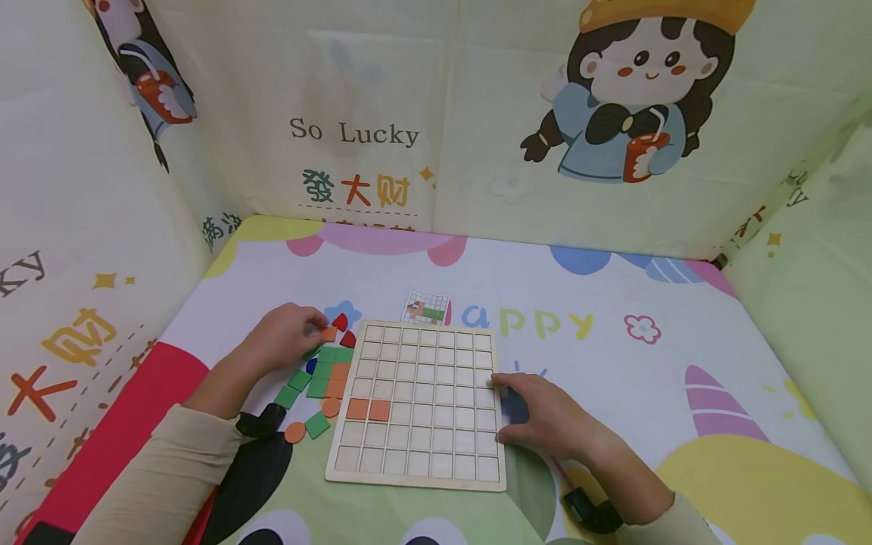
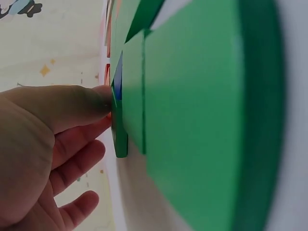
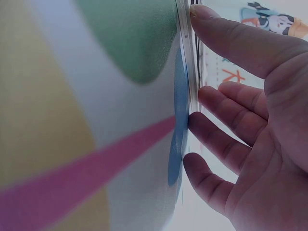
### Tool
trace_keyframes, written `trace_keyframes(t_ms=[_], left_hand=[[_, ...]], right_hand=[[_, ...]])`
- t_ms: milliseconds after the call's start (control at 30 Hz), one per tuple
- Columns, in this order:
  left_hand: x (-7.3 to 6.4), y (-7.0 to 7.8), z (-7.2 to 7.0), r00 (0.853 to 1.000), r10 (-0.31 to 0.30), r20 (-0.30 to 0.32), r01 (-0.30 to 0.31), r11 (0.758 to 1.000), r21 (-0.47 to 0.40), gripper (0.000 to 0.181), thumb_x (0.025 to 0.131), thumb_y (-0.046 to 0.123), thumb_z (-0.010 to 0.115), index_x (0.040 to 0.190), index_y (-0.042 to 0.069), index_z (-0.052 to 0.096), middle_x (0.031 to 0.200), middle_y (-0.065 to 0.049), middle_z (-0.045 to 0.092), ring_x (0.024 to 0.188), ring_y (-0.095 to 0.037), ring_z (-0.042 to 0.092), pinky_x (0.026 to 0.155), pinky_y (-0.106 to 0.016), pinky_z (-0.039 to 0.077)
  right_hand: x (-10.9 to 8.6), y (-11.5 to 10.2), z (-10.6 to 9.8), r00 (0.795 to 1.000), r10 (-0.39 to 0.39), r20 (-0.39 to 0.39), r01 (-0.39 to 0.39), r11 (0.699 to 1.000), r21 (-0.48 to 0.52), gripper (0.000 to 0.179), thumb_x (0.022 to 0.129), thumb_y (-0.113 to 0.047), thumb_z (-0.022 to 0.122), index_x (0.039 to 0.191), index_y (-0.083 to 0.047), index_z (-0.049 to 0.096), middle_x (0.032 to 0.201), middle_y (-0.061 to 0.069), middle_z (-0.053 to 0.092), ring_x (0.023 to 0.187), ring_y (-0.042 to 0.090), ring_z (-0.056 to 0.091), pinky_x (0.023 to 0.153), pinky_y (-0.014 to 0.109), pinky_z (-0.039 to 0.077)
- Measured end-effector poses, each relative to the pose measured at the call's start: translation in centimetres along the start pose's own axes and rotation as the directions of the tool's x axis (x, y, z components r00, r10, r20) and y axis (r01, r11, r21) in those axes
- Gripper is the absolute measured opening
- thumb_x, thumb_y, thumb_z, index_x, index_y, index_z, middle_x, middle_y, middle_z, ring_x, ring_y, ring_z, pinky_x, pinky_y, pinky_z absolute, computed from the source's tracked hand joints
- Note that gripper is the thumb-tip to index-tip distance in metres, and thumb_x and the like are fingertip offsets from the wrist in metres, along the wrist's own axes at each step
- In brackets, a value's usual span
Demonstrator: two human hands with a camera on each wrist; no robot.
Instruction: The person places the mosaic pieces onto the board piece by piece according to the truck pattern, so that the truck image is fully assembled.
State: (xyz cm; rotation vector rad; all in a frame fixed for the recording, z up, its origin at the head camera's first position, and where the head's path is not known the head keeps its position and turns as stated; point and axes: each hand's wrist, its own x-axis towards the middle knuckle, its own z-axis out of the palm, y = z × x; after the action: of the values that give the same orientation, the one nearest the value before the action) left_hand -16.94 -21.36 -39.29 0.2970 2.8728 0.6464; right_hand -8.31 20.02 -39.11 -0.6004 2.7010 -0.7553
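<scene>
A pale wooden grid board (image 1: 415,482) lies on the table, with two orange square tiles (image 1: 369,409) side by side in one row at its left. My left hand (image 1: 289,335) is beyond the board's upper left side, its thumb and forefinger pinching an orange tile (image 1: 329,334) beside two red pieces (image 1: 344,331). Close to its thumb in the left wrist view are green tiles (image 2: 192,110) and a blue piece (image 2: 118,79). My right hand (image 1: 545,412) touches the board's right edge with its thumb and fingertips, the fingers loosely spread in the right wrist view (image 3: 260,130).
Green squares (image 1: 300,381) and orange round pieces (image 1: 295,432) lie loose left of the board, near a block of green and orange tiles (image 1: 327,371). A small picture card (image 1: 428,306) sits behind the board. Printed cloth walls (image 1: 477,151) enclose the table.
</scene>
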Motion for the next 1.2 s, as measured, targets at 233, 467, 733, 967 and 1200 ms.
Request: trace_keyframes(t_ms=[233,467,733,967,1200], left_hand=[[-0.3,0.2,-0.1,0.998,0.054,-0.033,-0.051,0.994,0.093,0.032,0.089,0.02,0.077,0.113,0.0,0.072,0.105,-0.015,0.067,0.101,-0.035,0.057,0.086,-0.049,0.053],[-0.8,0.7,-0.4,0.999,0.045,-0.016,-0.046,0.999,-0.007,0.031,0.091,0.021,0.073,0.114,0.0,0.071,0.11,-0.016,0.065,0.107,-0.037,0.054,0.086,-0.048,0.054],[-1.4,1.9,-0.4,0.996,0.091,0.006,-0.091,0.995,-0.037,0.028,0.091,0.019,0.073,0.113,0.003,0.072,0.11,-0.014,0.066,0.11,-0.036,0.054,0.081,-0.044,0.057],[-2.0,3.5,-0.1,0.986,0.169,-0.007,-0.169,0.986,-0.004,0.021,0.09,0.018,0.074,0.108,0.007,0.075,0.102,-0.005,0.068,0.103,-0.028,0.056,0.086,-0.045,0.053],[-2.8,5.3,0.4,0.98,0.199,0.009,-0.199,0.979,0.034,0.025,0.087,0.024,0.079,0.107,0.009,0.075,0.102,-0.002,0.068,0.096,-0.024,0.056,0.081,-0.041,0.053]], right_hand=[[-0.1,0.1,0.1,1.0,-0.012,-0.002,0.012,1.0,-0.002,0.073,0.078,-0.027,0.086,0.14,-0.008,0.055,0.136,0.009,0.058,0.128,0.033,0.051,0.104,0.053,0.04],[-0.2,0.1,0.0,1.0,-0.024,-0.014,0.024,1.0,-0.013,0.072,0.078,-0.027,0.086,0.14,-0.007,0.056,0.136,0.011,0.058,0.127,0.034,0.052,0.103,0.054,0.04],[-0.2,0.1,0.0,1.0,-0.012,-0.002,0.012,1.0,-0.007,0.073,0.078,-0.028,0.086,0.14,-0.007,0.055,0.138,0.01,0.057,0.129,0.033,0.051,0.104,0.053,0.04],[-0.1,0.1,-0.1,1.0,-0.005,-0.004,0.005,1.0,0.0,0.073,0.078,-0.027,0.086,0.14,-0.007,0.055,0.137,0.01,0.057,0.128,0.033,0.051,0.104,0.053,0.04],[-0.1,0.0,-0.1,1.0,0.002,0.002,-0.002,1.0,0.007,0.073,0.078,-0.027,0.086,0.14,-0.008,0.055,0.138,0.01,0.057,0.129,0.033,0.05,0.105,0.053,0.039]])
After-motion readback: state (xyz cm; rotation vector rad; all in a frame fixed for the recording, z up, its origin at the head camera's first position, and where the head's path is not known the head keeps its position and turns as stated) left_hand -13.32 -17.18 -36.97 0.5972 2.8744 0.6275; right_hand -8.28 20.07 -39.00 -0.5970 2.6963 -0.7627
